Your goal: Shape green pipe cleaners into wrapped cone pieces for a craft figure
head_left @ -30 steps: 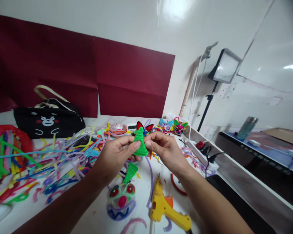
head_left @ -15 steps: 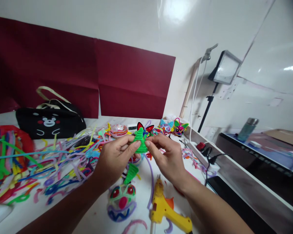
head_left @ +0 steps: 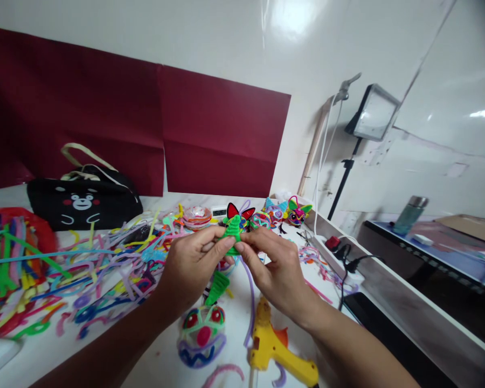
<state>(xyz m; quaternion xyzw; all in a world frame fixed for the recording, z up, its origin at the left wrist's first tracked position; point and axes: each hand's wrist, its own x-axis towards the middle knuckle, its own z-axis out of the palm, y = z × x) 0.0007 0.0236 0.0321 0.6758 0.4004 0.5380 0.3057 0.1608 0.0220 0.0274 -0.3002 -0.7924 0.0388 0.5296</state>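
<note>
My left hand [head_left: 196, 258] and my right hand [head_left: 269, 264] meet over the middle of the table, both closed on a green pipe cleaner piece [head_left: 233, 227]. The piece is ridged and tapers to a tip at the top; fingers and thumbs hide its lower part. Below my left hand lies a similar green ridged triangle [head_left: 217, 288]. It sits just above a clear ball-like face [head_left: 202, 337] with red eyes, a pink nose and a blue zigzag mouth. A yellow hot glue gun [head_left: 267, 345] rests under my right forearm, its tip close to that hand.
Loose coloured pipe cleaners [head_left: 117, 269] cover the left side, beside a red bag of more [head_left: 20, 258] and a black bag [head_left: 84, 202]. Finished colourful figures [head_left: 297, 210] stand at the back. On the right are a power strip [head_left: 343, 264] and a black phone-like slab [head_left: 372, 318].
The green piece has turned and sunk slightly between my fingers, so less of its wide base shows. My right hand has shifted a little down and left, covering the glue gun's tip.
</note>
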